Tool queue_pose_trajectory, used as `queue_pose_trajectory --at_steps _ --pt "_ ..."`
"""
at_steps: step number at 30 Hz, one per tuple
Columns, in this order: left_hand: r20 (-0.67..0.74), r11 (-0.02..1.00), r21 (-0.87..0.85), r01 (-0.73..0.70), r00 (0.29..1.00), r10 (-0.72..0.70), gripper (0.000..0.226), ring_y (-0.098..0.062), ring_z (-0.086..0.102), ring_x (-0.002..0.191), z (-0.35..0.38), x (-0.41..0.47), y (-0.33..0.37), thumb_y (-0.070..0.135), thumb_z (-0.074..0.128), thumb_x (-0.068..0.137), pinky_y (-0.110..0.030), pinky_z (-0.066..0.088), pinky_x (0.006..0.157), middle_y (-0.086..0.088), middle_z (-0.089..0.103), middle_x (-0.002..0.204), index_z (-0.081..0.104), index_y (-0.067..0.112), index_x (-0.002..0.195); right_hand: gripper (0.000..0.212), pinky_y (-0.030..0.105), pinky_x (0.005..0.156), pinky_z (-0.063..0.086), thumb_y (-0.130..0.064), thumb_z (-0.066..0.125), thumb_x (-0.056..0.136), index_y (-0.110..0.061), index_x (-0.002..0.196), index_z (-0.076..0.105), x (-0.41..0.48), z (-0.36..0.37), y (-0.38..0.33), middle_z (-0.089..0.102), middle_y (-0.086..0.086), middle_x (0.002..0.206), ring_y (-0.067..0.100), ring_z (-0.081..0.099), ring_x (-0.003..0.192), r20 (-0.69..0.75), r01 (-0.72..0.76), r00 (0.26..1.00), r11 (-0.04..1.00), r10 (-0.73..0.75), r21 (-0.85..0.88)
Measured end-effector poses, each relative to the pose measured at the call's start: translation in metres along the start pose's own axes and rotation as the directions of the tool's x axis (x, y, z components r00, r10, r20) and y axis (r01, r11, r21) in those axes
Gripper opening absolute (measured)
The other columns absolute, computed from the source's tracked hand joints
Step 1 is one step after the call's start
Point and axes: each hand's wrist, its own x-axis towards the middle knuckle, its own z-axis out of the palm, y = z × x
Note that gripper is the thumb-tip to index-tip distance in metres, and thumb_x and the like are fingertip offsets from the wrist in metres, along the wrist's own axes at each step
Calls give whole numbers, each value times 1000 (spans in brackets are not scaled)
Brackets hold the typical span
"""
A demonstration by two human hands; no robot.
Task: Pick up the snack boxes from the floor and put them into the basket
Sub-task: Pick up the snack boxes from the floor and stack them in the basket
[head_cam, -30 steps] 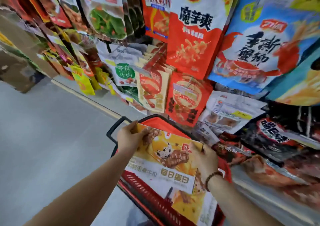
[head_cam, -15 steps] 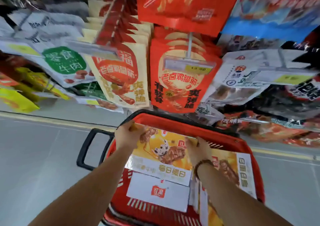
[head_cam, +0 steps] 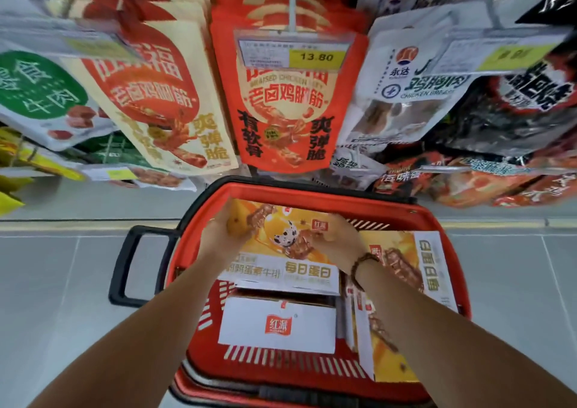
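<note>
You are at the placing step: your left hand [head_cam: 221, 236] and right hand [head_cam: 335, 242] both grip the flat yellow cardboard snack box [head_cam: 281, 251], fingers curled over its far corners. The box sits low inside the red plastic shopping basket [head_cam: 312, 190], toward its 12 o'clock end, overlapping the white-faced box [head_cam: 278, 326] at 6 o'clock. Next, by my judgement, let it settle, loosen both grips and lift clear of the upright yellow boxes [head_cam: 427, 267] at 3 o'clock.
</note>
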Motion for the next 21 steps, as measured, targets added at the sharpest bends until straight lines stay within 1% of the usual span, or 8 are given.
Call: queue_pose_trajectory --at_steps 2,4,10,13,15,17,19,21 --pt "25 999 48 -26 999 25 77 -22 55 109 -6 -12 1 29 74 78 -24 43 80 2 57 124 34 27 144 70 34 106 38 -38 68 82 -16 141 37 -16 -11 -3 46 3 141 23 43 130 10 58 998 998 -58 19" --pt "19 992 99 -82 997 81 71 -24 52 118 -14 -28 13 29 73 79 -25 40 88 -4 53 135 38 23 141 66 34 108 37 -35 68 83 -18 140 39 -34 -29 -5 43 2 143 20 41 131 4 132 991 991 -132 -3" --pt "113 909 42 -415 906 408 56 -8 48 118 -27 -103 113 30 72 80 -12 32 90 9 55 125 51 23 131 57 32 104 41 -27 68 85 -21 136 45 -117 -125 -3 49 0 137 15 47 127 -136 295 947 956 -292 4" --pt "90 817 -43 -575 812 576 49 -4 51 111 -25 -149 183 31 76 77 -10 36 91 12 58 118 55 32 121 53 32 100 45 -29 70 83 -27 131 49 -167 -179 9 53 -1 132 13 50 123 -252 326 918 944 -305 43" --pt "77 744 -78 -663 740 668 44 -8 56 107 -19 -185 232 28 77 76 -10 40 88 14 59 110 56 35 113 46 20 89 46 -26 72 80 -29 123 53 -205 -216 27 59 -1 123 14 56 116 -354 352 883 934 -308 66" --pt "84 664 -80 -743 659 747 41 7 48 103 -7 -226 280 25 74 79 3 32 80 24 51 108 56 35 114 48 7 80 43 -20 73 79 -25 123 54 -247 -256 54 61 -2 115 13 59 108 -451 387 836 918 -311 85" --pt "118 575 -103 -812 564 817 40 23 40 96 13 -266 326 26 73 79 7 28 80 29 48 111 57 32 116 49 2 77 43 -17 75 78 -27 121 54 -296 -298 91 62 -4 115 8 60 103 -562 428 771 897 -299 110" --pt "138 482 -141 -865 465 875 40 22 41 97 40 -311 372 32 76 77 6 28 83 26 52 111 59 30 113 47 5 77 44 -16 76 78 -31 116 53 -350 -340 134 62 -6 112 -4 59 97 -661 453 699 884 -273 114"
